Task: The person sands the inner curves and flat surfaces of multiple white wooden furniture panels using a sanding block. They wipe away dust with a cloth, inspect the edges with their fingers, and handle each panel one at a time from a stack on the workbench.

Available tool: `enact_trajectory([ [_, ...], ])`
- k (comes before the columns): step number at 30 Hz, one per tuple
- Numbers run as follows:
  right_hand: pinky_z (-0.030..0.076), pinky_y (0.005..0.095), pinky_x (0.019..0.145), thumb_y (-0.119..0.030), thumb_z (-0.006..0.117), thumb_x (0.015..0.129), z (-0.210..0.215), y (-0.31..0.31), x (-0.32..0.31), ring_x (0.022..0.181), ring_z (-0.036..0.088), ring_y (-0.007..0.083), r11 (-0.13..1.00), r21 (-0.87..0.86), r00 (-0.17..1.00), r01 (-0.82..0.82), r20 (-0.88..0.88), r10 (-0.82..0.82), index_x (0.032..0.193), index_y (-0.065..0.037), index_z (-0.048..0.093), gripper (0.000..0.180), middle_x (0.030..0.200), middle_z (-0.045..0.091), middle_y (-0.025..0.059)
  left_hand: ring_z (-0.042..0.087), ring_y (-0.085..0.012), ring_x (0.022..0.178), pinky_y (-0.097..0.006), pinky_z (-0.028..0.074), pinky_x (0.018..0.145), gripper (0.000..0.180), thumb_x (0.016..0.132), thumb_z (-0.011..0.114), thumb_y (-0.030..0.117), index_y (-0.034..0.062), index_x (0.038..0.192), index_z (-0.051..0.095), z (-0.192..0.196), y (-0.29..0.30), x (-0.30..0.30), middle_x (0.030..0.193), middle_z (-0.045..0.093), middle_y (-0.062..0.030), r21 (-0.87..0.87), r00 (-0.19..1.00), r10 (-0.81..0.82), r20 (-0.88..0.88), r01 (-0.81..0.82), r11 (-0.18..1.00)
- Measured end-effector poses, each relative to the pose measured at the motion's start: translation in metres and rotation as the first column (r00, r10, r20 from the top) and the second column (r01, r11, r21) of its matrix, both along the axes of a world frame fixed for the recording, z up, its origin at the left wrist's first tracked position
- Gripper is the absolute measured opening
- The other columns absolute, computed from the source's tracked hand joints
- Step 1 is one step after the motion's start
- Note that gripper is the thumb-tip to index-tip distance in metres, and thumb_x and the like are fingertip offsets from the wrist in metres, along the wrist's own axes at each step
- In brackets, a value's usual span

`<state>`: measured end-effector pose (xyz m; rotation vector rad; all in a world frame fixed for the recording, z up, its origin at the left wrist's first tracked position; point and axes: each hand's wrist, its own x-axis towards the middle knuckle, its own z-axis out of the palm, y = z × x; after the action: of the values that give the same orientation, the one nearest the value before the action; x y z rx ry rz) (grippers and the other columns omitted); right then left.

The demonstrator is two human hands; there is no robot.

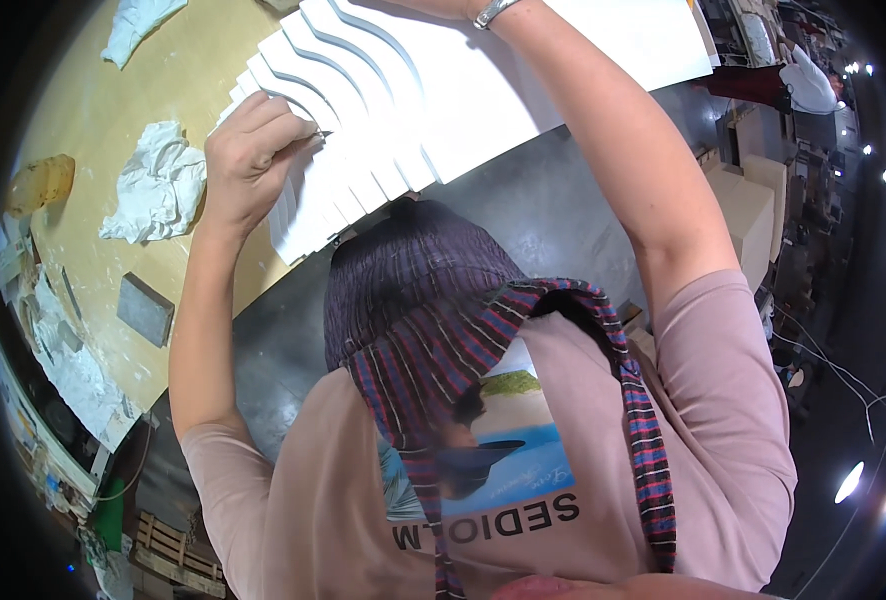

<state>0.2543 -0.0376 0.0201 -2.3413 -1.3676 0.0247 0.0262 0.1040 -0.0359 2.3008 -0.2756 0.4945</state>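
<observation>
Right hand cropped, tool mostly covered.
The top edge cuts off the fingers of the bare right hand (431, 7), the silvery metal band (493, 12) at its wrist staying partly in view, and the far side of the white panel with wavy, stepped ridges (503, 90). The bare left hand (251, 150) hides all but the tip of a small, dark, pointed tool (324, 134), its kind too small to tell. A crumpled white cloth (138, 25) is cropped above; the yellowish-brown block-like object (41, 185) is too unclear to identify.
</observation>
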Motion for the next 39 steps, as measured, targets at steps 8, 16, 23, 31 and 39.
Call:
enact_trajectory([
  [8,0.055,0.0483,0.075,-0.051,0.058,0.084,0.004,0.000,0.001,0.077,0.069,0.0426,0.996,-0.092,1.000,0.020,0.004,-0.020,0.077,0.001,0.075,0.056,0.077,0.068,0.0279,0.053,-0.0261,0.067,-0.038,0.042,0.059,0.014,0.070,0.079,0.004,0.0042,0.076,0.066,0.000,0.001,-0.008,0.067,0.051,-0.0076,0.011,0.999,-0.040,-0.007,0.040,0.999],
  [16,0.055,0.0487,0.076,-0.052,0.057,0.084,0.003,-0.004,0.001,0.077,0.070,0.0426,0.996,-0.083,0.999,0.024,0.030,-0.021,0.076,0.003,0.074,0.058,0.076,0.068,0.0285,0.051,-0.0186,0.064,-0.032,0.042,0.058,0.012,0.075,0.077,0.004,0.0026,0.078,0.066,-0.005,-0.018,-0.038,0.068,0.052,-0.0056,-0.298,0.979,-0.002,-0.205,-0.060,0.953],
  [23,0.055,0.0494,0.075,-0.052,0.057,0.084,0.000,-0.001,0.002,0.075,0.069,0.0429,0.996,-0.090,0.998,0.012,0.067,-0.006,0.074,0.003,0.074,0.058,0.075,0.067,0.0286,0.046,-0.0068,0.064,-0.026,0.038,0.058,0.026,0.083,0.079,0.016,-0.0005,0.079,0.060,-0.007,-0.033,-0.013,0.068,0.053,0.0010,-0.505,0.781,0.054,-0.622,-0.452,0.735],
  [31,0.056,0.0481,0.078,-0.050,0.058,0.085,0.003,-0.001,0.000,0.080,0.070,0.0412,0.998,-0.054,0.999,-0.033,0.019,0.034,0.087,-0.003,0.078,0.051,0.082,0.070,0.0263,0.046,-0.0069,0.065,-0.025,0.039,0.060,0.019,0.088,0.073,0.013,-0.0008,0.080,0.062,-0.022,-0.032,-0.011,0.068,0.054,0.0013,-0.581,0.769,0.052,-0.637,-0.523,0.624],
  [39,0.056,0.0477,0.080,-0.048,0.058,0.085,0.002,-0.005,0.003,0.083,0.070,0.0408,0.997,-0.073,0.999,-0.011,0.030,0.014,0.095,-0.006,0.079,0.048,0.086,0.071,0.0252,0.050,-0.0064,0.076,-0.023,0.041,0.070,0.012,0.096,0.063,0.010,-0.0009,0.101,0.066,-0.016,-0.022,-0.023,0.079,0.057,0.0028,-0.378,0.892,0.247,-0.379,-0.393,0.838],
])
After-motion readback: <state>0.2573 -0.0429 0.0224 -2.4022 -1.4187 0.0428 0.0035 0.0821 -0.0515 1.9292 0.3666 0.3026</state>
